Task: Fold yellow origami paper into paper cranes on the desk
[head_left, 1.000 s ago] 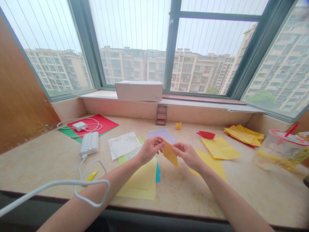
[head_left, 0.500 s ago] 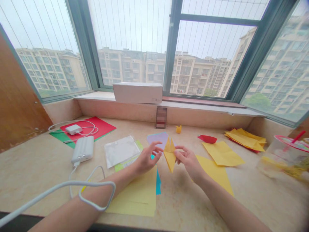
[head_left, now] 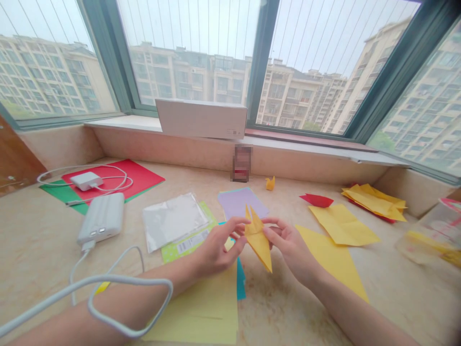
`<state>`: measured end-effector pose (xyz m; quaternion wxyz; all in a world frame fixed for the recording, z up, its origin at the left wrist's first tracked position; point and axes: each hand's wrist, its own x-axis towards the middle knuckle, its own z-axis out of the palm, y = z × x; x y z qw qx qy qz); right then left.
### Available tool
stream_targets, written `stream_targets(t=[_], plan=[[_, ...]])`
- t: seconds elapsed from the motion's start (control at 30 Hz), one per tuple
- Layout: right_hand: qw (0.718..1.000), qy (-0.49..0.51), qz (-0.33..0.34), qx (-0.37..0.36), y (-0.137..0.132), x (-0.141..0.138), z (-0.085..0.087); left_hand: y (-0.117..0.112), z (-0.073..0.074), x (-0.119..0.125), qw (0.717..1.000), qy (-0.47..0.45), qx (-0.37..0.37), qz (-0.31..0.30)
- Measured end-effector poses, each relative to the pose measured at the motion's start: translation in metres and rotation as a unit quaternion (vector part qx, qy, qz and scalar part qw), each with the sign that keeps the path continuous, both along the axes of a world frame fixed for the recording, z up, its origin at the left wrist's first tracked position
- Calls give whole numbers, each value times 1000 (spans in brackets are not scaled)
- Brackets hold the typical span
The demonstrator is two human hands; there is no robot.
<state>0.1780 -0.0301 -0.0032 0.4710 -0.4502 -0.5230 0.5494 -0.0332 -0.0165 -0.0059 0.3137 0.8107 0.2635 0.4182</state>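
A yellow origami paper [head_left: 258, 240], folded into a long pointed diamond with two narrow tips at the top, is held above the counter in the middle of the view. My right hand [head_left: 290, 245] pinches its right edge, thumb in front and fingers partly hidden behind. At its left edge is my left hand [head_left: 221, 245], with thumb and curled fingertips against the paper. Beneath and beside the left hand lie a pale yellow sheet [head_left: 205, 307], a blue sheet [head_left: 241, 283] and a purple sheet [head_left: 241, 199].
A small yellow folded figure [head_left: 270, 183] stands at the back. Rightward lie a red folded piece [head_left: 317, 200], yellow sheets [head_left: 344, 225] and a clear cup [head_left: 432, 235]. Leftward are a power bank [head_left: 103, 218], a charger [head_left: 86, 181] and a clear packet [head_left: 175, 221]. A white cable [head_left: 126, 278] crosses my left forearm.
My left hand has closed in from beside the paper to its left edge. The paper's lower point has swung right and nearer. The whole view has tilted down slightly.
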Motion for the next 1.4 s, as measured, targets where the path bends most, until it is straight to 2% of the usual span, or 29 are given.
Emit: stream_targets(t=[0.17, 0.43, 0.63, 0.73, 0.93, 1.07, 1.23, 1.4], plan=[[1000, -14, -6, 4, -2, 0, 0, -3, -1, 2, 999, -10, -32, -13], [996, -45, 9, 74, -5, -4, -5, 3, -9, 5, 997, -32, -66, -6], [976, -142, -19, 162, -10, -5, -2, 2, -6, 7, 988, -66, -129, 46], [964, -171, -11, 205, -13, -6, 1, 0, -4, 9, 982, -86, -159, 56], [954, -187, 20, 235, -16, -10, -1, -2, -4, 10, 970, -105, -211, 57], [963, -178, 0, 200, -14, -12, -3, -6, -5, 12, 966, -109, -229, 54], [996, -42, 21, 81, -10, -9, 2, -9, 2, 15, 948, -151, -279, -20], [998, 11, 42, 48, -7, -6, 7, -5, 3, 12, 949, -143, -276, -54]])
